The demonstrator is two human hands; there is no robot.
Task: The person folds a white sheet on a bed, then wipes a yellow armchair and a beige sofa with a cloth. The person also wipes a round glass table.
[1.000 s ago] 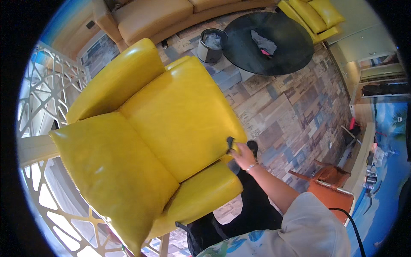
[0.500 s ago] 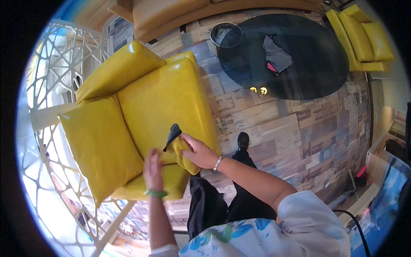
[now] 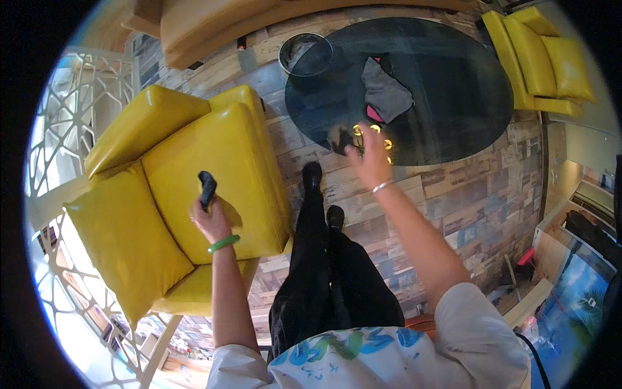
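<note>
My left hand, with a green bangle at its wrist, is over the yellow armchair's seat. Its fingers are closed around a slim black object whose kind I cannot make out. My right hand, wearing a silver bracelet, reaches to the near edge of the dark oval table. Thumb and fingers are apart, somewhat blurred, and I see nothing held between them. A dark, brownish smear beside the fingertips is too blurred to name. Just beyond them a crumpled grey cloth with pink parts lies on the tabletop.
A round bin stands at the table's left edge. A brown sofa runs along the far side, and another yellow armchair is at the far right. A white lattice screen borders the left. The floor is patchwork wood.
My right hand has let go of the yellow cloth and black piece and swung right to the table. My left hand has moved up and now grips a black object. The view has shifted right.
</note>
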